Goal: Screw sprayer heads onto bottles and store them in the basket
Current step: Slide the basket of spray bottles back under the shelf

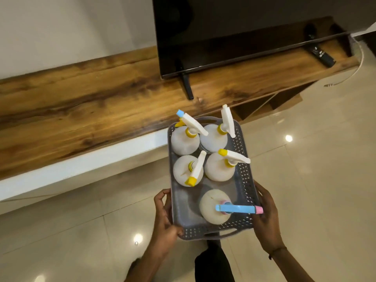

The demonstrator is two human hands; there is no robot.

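A person holds a grey perforated plastic basket (247, 180) with cut-out handles at both short ends, out over the glossy cream tiled floor (317, 159). The left hand (164, 216) grips the basket's left long side near the corner closest to the person, fingers curled over the rim and thumb against the wall. The right hand (266, 218) clasps the opposite long side, fingers wrapped round the outer wall; a dark band sits on that wrist.

Five round white plastic bottles stand upright inside the basket, each with a sprayer head on. At the basket's far end, the far-left bottle (184, 143) carries a white head with a blue nozzle tip and yellow collar, and the far-right bottle (212, 140) just beside it has a white head pointing away from the person. In the basket's middle, the middle-left bottle (186, 171) has a white head ending in a yellow tip, and the middle-right bottle (218, 169) has a white head with a yellow tip too. At the basket's near end stands a single bottle (211, 204) with a blue sprayer head (236, 208) tipped in pink, its nozzle reaching over the right rim.

Beyond the basket's far end runs a long brown wood-grain shelf (81, 102) with a white front edge, bearing a black flat television (234, 33) and a black remote control (321, 55).
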